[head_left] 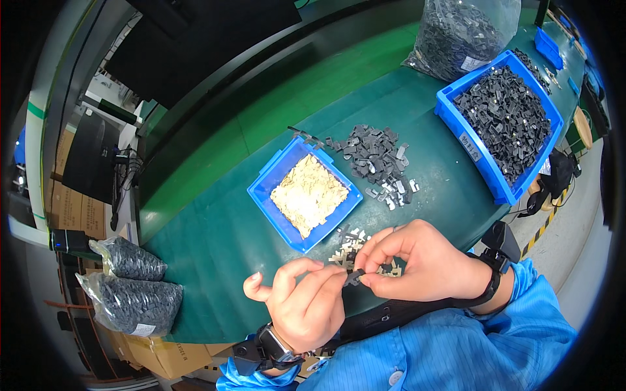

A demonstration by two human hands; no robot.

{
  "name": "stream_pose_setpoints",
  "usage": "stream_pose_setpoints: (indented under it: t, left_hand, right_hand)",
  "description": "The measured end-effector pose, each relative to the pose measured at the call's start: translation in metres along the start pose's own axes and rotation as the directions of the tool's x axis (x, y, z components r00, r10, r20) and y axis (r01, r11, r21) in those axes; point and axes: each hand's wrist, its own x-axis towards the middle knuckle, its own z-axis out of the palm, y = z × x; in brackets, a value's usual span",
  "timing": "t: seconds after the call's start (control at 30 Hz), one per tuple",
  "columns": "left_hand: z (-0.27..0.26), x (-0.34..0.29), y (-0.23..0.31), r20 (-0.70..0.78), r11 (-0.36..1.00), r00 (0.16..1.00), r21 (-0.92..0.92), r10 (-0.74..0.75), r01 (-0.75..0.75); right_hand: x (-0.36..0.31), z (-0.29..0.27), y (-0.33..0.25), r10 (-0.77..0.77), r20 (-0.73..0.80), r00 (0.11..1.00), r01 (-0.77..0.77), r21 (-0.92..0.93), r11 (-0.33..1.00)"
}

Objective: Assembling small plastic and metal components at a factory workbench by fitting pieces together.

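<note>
My left hand [305, 301] and my right hand [422, 264] meet over the near edge of the green table. Between their fingertips they grip a small dark plastic part [354, 278], mostly covered by the fingers. Just beyond it lies a loose pile of cream and dark small pieces [350, 246], partly hidden by my right hand. A small blue bin [259, 190] full of cream-coloured pieces [309, 194] stands past my left hand. To its right, a heap of dark grey plastic parts [377, 153] is spread on the table.
A larger blue bin [471, 151] of dark parts [505, 117] stands at the right, with a big clear bag of parts [460, 39] behind it. Two filled plastic bags [140, 303] sit at the left table end. A dark monitor [91, 155] stands beyond the far left.
</note>
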Motion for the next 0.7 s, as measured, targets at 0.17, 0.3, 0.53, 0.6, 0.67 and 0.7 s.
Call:
stream_pose_setpoints:
  t: [0.17,0.3,0.53,0.6,0.67,0.7]
  left_hand:
    - [0.001,-0.001,-0.002,-0.036,0.999,0.999,-0.049,0.001,-0.003]
    - [0.004,-0.003,-0.003,-0.049,0.982,0.998,-0.185,-0.04,0.03]
    - [0.013,-0.01,0.001,-0.119,0.905,0.984,-0.42,-0.133,0.072]
    - [0.013,-0.011,0.0,-0.123,0.902,0.982,-0.423,-0.145,0.08]
    - [0.012,-0.011,0.001,-0.129,0.898,0.979,-0.43,-0.157,0.087]
    - [0.011,-0.012,0.002,-0.112,0.904,0.976,-0.41,-0.186,0.125]
  right_hand:
    - [0.003,-0.002,0.009,0.184,0.137,0.973,-0.225,0.407,0.885]
    - [0.003,-0.001,0.022,0.256,0.301,0.919,-0.394,0.679,0.62]
    - [-0.002,0.016,0.047,0.059,0.563,0.824,-0.566,0.824,0.036]
    - [-0.001,0.012,0.042,0.088,0.537,0.839,-0.544,0.834,0.093]
    - [-0.002,0.011,0.038,0.117,0.506,0.854,-0.519,0.841,0.153]
    - [-0.004,0.011,0.038,0.081,0.357,0.93,-0.362,0.866,0.344]
